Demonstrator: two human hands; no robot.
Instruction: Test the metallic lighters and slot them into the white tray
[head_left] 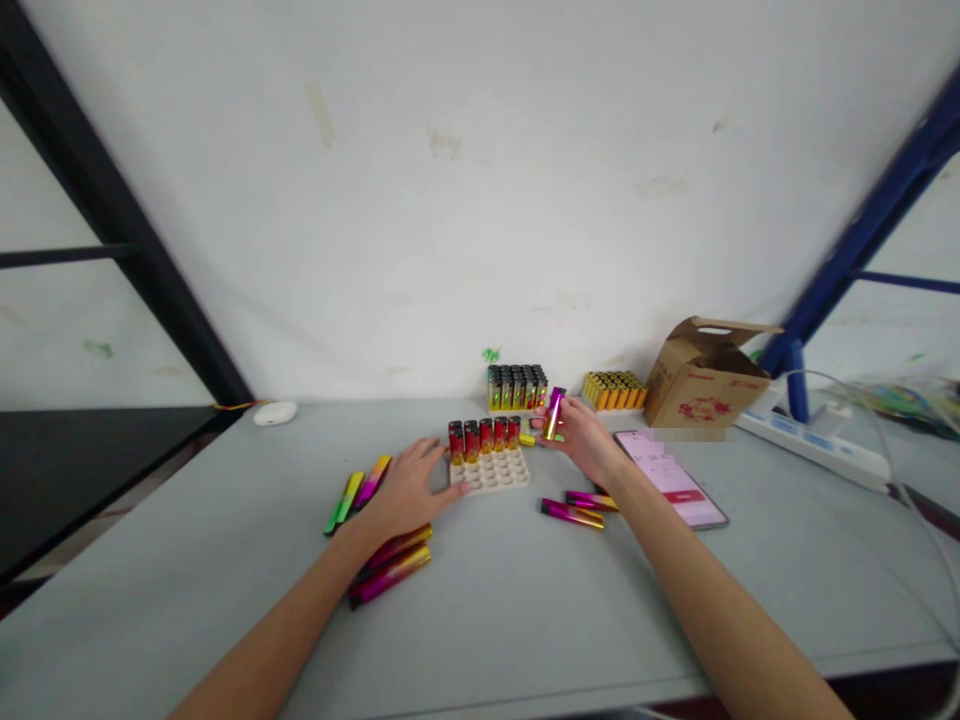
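Note:
My right hand (581, 435) is closed round a shiny purple-and-gold tube (554, 412), held nearly upright to the right of a white tray with round holes (491, 475). Several red-and-gold tubes with dark tops (486, 436) stand in the tray's back part; bare holes show toward its front. My left hand (409, 490) is open, its thumb reaching the tray's left front edge. Under and beside that hand lie green-and-yellow tubes (345, 502) and purple-red-and-gold tubes (391, 576), partly hidden. More purple-and-gold tubes (571, 514) lie near my right forearm.
At the wall stand a block of dark-topped tubes (517, 387) and a block of yellow-orange cylinders (615, 390). An opened cardboard box (705, 375), a phone (679, 485) and a power strip (817, 445) are on the right. A small white case (275, 413) lies back left.

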